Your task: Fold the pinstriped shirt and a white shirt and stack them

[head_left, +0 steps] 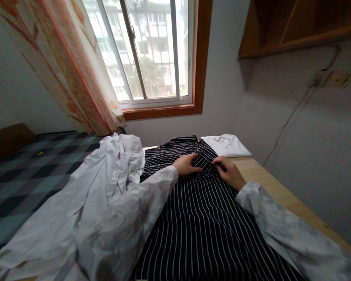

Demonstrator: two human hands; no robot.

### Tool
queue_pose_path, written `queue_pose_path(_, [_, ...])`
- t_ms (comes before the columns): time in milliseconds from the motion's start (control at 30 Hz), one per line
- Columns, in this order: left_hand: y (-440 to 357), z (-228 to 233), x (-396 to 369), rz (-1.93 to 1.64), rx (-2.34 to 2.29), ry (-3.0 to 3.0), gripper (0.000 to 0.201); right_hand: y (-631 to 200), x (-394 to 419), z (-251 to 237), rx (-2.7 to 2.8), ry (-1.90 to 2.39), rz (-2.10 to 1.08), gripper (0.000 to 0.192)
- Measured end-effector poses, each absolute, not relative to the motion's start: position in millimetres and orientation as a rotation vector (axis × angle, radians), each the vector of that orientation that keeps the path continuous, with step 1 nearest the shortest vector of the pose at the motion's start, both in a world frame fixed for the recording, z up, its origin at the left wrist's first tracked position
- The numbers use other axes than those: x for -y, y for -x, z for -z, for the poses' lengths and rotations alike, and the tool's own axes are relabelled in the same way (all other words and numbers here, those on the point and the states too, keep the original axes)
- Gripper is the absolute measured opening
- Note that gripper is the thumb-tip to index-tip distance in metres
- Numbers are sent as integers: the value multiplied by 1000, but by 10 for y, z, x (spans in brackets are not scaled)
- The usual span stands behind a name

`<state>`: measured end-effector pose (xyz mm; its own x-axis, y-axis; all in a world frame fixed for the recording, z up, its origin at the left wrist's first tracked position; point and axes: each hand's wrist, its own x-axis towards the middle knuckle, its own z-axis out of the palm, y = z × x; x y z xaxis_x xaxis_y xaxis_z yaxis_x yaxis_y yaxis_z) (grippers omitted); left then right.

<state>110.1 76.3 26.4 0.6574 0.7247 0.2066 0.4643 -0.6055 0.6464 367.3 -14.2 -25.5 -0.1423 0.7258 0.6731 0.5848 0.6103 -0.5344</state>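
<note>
Head view: striped shirt (199, 218) lengthwise, collar windowward.

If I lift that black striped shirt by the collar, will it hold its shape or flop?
The striped shirt looks like thin woven cloth lying flat with soft wrinkles, so it would probably drape and flop. Both the left hand and right hand pinch its collar easily, suggesting it is light.

A crumpled white shirt (111, 171) lies on the left, partly over a checkered blanket (32, 171). A folded white garment (226, 145) rests on the wooden table (269, 183) near the wall. Behind them a window (152, 50) with an orange patterned curtain (67, 62) is visible.
</note>
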Motion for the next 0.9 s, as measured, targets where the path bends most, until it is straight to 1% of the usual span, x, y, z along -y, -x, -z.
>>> queue_pose_path(67, [-1160,-277,-783,-693,-875,-2221,34,-3671,142,250,1774,1042,-162,18])
queue_pose_path(100, [-1157,-295,-784,-737,-843,-2157,26,-3673,137,258,1741,1043,-152,22])
queue_pose_path(133, [-1131,-318,-781,-785,-804,-2079,22,-3676,130,271,1714,1051,-144,27])
queue_pose_path(200, [-1011,-358,-768,-898,-735,-1898,24,-3687,115,305,1695,1088,-143,37])
queue_pose_path(267, [-826,-362,-751,-1014,-705,-1731,27,-3698,102,338,1724,1143,-150,41])
queue_pose_path(400, [-458,-208,-706,-1159,-737,-1468,25,-3712,80,376,1846,1191,-135,38])
queue_pose_path(500, [-324,-49,-674,-1167,-842,-1330,24,-3718,59,392,1905,1190,-112,38])
queue_pose_path(600, [-299,19,-672,-1156,-930,-1274,18,-3726,44,426,1887,1244,-112,35])
queue_pose_path(633, [-301,17,-677,-1143,-945,-1268,19,-3731,43,442,1868,1267,-114,35])
queue_pose_path(733, [-303,-33,-691,-1026,-1049,-1364,32,-3762,40,488,1805,1326,-122,35])
queue_pose_path(833, [-280,-107,-677,-848,-1247,-1653,51,-3830,-32,450,1794,1349,-116,31])
queue_pose_path(900, [-254,-152,-658,-727,-1316,-1831,61,-3882,-173,338,1851,1330,-77,27])
